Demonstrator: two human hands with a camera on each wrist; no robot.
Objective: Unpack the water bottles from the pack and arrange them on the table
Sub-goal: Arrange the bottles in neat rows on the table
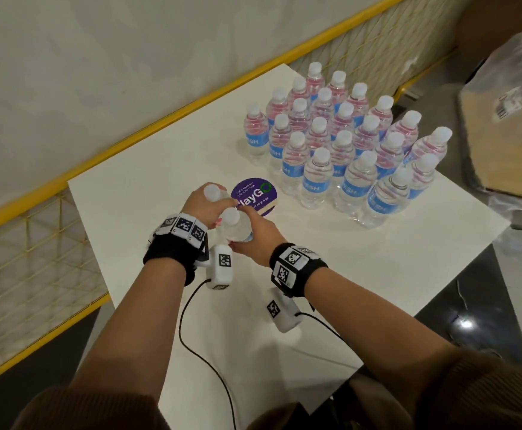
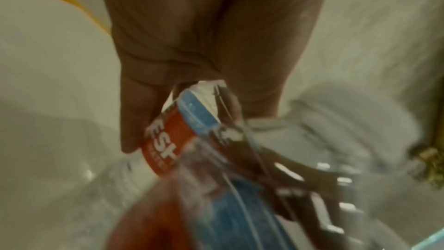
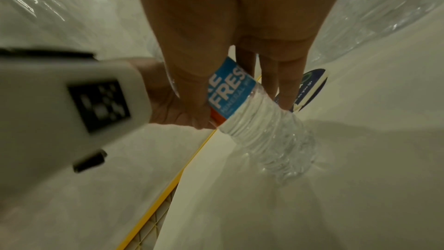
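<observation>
My left hand (image 1: 205,204) grips a clear water bottle (image 1: 213,192) with a white cap, near the table's middle left. In the left wrist view its fingers (image 2: 134,121) curl round that bottle's red and blue label (image 2: 165,140). My right hand (image 1: 250,234) grips a second bottle (image 1: 233,223) right beside the first. The right wrist view shows its blue label (image 3: 228,92) between thumb and fingers (image 3: 271,75), upright, with its base (image 3: 286,159) at or just above the white table (image 1: 362,268). Several bottles (image 1: 346,144) stand in rows at the back right.
A round purple sticker (image 1: 255,195) lies on the table just beyond my hands. A crumpled plastic wrap (image 1: 520,79) sits on a cardboard box (image 1: 508,150) off the right edge. A yellow mesh railing (image 1: 36,259) borders the table's left side. Cables trail from my wrists.
</observation>
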